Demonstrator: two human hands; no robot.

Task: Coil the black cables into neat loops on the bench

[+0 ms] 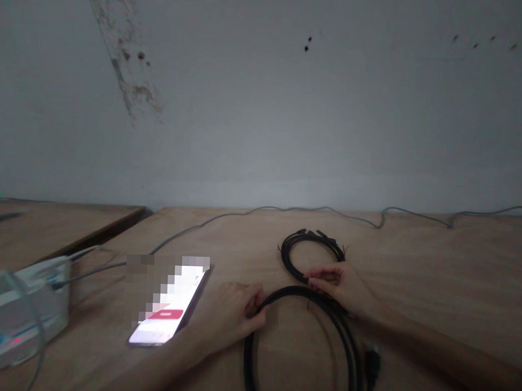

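Observation:
A large coil of black cable [247, 355] is nearest me on the wooden table, its lower part cut off by the view's edge. My left hand [240, 311] is closed around the upper left of this coil. Beyond it lies a smaller coil of black cable [287, 259], with thin tie ends sticking out at its sides and connectors at its top. My right hand [333, 280] pinches the near edge of the smaller coil, just above the large one. A black plug [372, 365] sits at the large coil's right side.
A phone [178, 306] with a lit screen, partly pixelated, lies left of my left hand. White power strips [26, 307] with plugged-in leads stand at the far left. A thin grey cable [226, 215] runs along the back near the wall [264, 116]. A gap [109, 230] separates two tabletops.

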